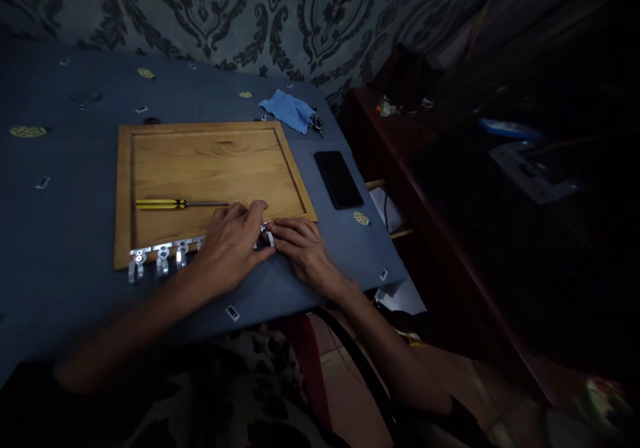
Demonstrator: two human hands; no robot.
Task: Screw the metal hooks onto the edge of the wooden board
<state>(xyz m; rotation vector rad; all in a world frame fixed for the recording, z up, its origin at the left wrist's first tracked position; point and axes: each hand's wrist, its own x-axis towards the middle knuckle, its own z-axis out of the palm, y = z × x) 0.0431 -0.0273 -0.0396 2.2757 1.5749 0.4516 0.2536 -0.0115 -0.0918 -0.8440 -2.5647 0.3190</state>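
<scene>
A wooden board with a raised border lies flat on the bed-like blue cloth surface. Along its near edge runs a metal hook rail with several shiny hooks, its middle partly covered by my hands. My left hand is closed, fingers bent over the rail near its right end. From the other side my right hand closes its fingertips at the rail's rightmost hook. Any small piece between the fingers is hidden. A screwdriver with a yellow and black handle rests on the board, its shaft pointing towards my left hand.
Right of the board lies a black phone. A blue cloth is bunched behind it, beside a small dark object. Patterned fabric rises at the back. A dark reddish wooden edge runs along the right, beyond the table's side.
</scene>
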